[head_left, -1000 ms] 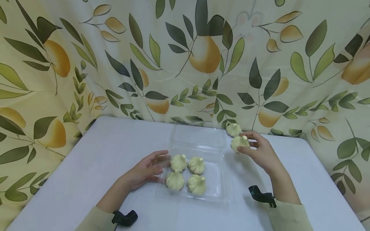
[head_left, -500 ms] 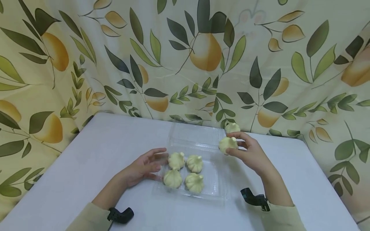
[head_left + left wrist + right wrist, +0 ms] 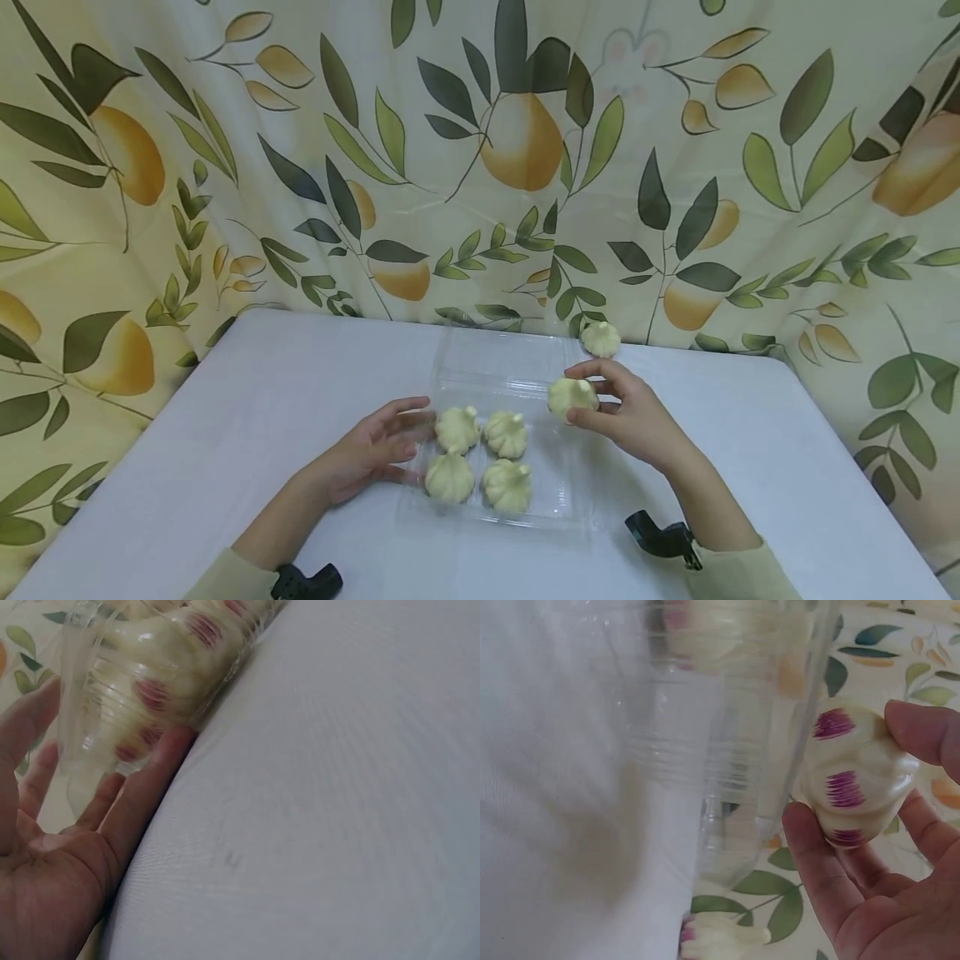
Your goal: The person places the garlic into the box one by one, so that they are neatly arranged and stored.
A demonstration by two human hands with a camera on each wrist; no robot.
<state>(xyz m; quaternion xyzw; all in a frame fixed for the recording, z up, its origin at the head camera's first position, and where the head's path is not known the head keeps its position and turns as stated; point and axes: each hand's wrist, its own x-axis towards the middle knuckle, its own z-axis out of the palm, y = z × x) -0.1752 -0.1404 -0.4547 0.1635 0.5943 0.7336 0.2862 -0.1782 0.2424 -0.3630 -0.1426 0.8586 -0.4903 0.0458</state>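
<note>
Listener: What do the hands hold?

Operator: On my remote feed, the right hand [image 3: 633, 417] grips a garlic bulb [image 3: 570, 398] between thumb [image 3: 590, 419] and fingers [image 3: 591, 372]. The bulb is pale, with purple streaks [image 3: 845, 789], and appears raised near the far right part of a clear plastic container [image 3: 551, 483]. I judge it is held by its rounded sides because they give more to grasp than the stubby stem.

Listener: And the left?

Operator: The left hand [image 3: 378, 450] grasps nothing. Its fingers are spread and touch the container's left wall, probably steadying light plastic that could slide.

Listener: Where are the others?

Operator: I count four bulbs [image 3: 506, 435] inside, two by two, close enough, perhaps, to prop one another. A far bulb [image 3: 601, 340] sits at the back edge of the white-covered counter [image 3: 300, 358], right of the lid [image 3: 510, 354]. I think the lid is folded back toward the fruit-patterned cloth [image 3: 480, 233] so both hands have room.
</note>
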